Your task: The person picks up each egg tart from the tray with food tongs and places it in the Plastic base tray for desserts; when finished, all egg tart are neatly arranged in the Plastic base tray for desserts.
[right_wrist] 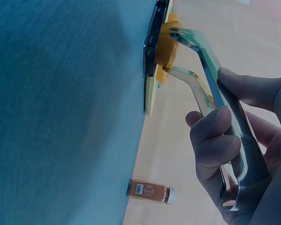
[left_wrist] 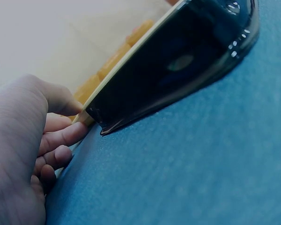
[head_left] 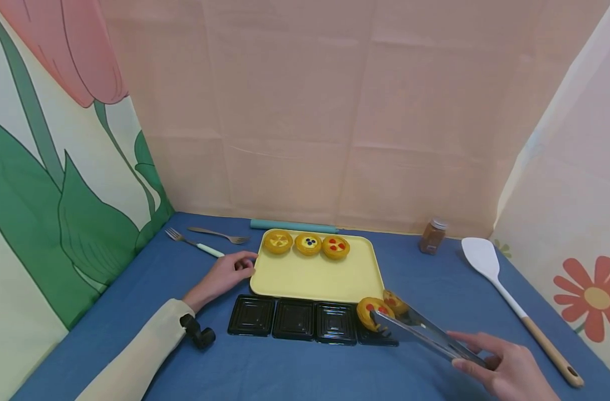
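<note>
My right hand (head_left: 505, 359) grips metal tongs (head_left: 435, 337), thumb on one arm and fingers curled round the other. The tong tips are at an egg tart (head_left: 372, 313) with red pieces on top, at the rightmost compartment of a black plastic tray (head_left: 294, 319). In the right wrist view the tart (right_wrist: 166, 47) sits between the tips, against the black tray (right_wrist: 152, 51). My left hand (head_left: 230, 274) pinches the left edge of a yellow tray (head_left: 317, 278); the left wrist view shows thumb and finger at its corner. Three tarts (head_left: 308, 244) with different toppings stand along its far side.
Two forks (head_left: 217, 234) lie at the far left. A teal rod (head_left: 293, 225) lies behind the yellow tray. A brown-filled jar (head_left: 433, 236) stands at the back right, near a white spatula (head_left: 500, 287) with a wooden handle. Cloth walls bound the blue table (head_left: 295, 373).
</note>
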